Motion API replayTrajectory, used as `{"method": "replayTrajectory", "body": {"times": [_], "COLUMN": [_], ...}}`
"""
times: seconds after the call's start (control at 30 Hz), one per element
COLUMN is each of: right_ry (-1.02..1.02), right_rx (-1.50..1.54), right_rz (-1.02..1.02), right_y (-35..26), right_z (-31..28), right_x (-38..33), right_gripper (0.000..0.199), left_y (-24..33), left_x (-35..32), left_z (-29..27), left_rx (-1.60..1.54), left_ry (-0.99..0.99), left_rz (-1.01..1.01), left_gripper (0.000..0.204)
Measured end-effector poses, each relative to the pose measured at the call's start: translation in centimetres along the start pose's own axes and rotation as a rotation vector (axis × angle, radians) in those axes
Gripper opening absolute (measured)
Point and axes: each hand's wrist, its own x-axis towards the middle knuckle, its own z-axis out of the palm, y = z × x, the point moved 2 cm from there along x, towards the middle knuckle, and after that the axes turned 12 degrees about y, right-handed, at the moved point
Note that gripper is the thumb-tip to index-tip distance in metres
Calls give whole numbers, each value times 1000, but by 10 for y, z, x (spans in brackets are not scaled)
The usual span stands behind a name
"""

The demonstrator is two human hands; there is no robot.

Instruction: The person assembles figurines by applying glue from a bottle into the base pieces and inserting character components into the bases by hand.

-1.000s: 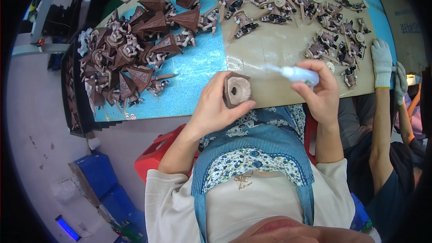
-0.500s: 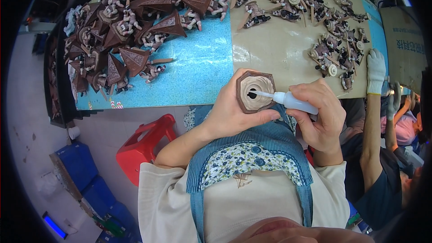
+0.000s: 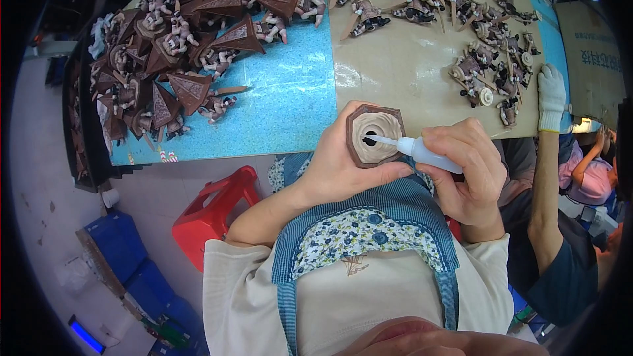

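Note:
My left hand (image 3: 339, 155) is closed round a brown hexagonal base (image 3: 395, 118), its beige, ridged inner face turned up with a dark hole in the middle. In my right hand (image 3: 469, 165) I grip a small white squeeze bottle (image 3: 430, 155) with a long thin nozzle. The nozzle's tip lies at the edge of the dark hole; whether it touches the surface I cannot tell. Both hands are just in front of the table's near edge, over my apron. What comes from the nozzle, if anything, is too small to see.
Brown pointed pieces with figures (image 3: 191, 89) are heaped on the blue part of the table (image 3: 283, 105). Several loose figures (image 3: 471, 69) lie on the tan board (image 3: 376, 66). A co-worker's gloved hand (image 3: 551, 95) rests at the right. A red stool (image 3: 211, 214) and blue bins (image 3: 119, 240) stand at the left.
The base and the bottle stay almost where they were, the nozzle still at the hole. The view has shifted slightly. At the right, a co-worker's second gloved hand is no longer seen.

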Motion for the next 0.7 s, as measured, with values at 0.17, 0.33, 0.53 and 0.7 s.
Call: {"method": "replayTrajectory", "body": {"times": [0.17, 0.33, 0.53, 0.7], "right_ry": [1, 14, 25, 26], "right_rx": [3, 31, 38, 71], "right_rz": [-2, 15, 20, 51], "right_y": [2, 6, 9, 14], "right_z": [-1, 0, -1, -1], "right_x": [-3, -6, -10, -14], "right_gripper": [37, 36, 37, 32], "left_y": [0, 1, 3, 1], "left_x": [0, -1, 0, 1], "left_z": [2, 2, 3, 1], "left_rx": [32, 57, 135, 206], "left_ry": [-2, 2, -4, 4], "left_rz": [-35, -33, -36, -21], "left_gripper": [66, 64, 62, 64]}}
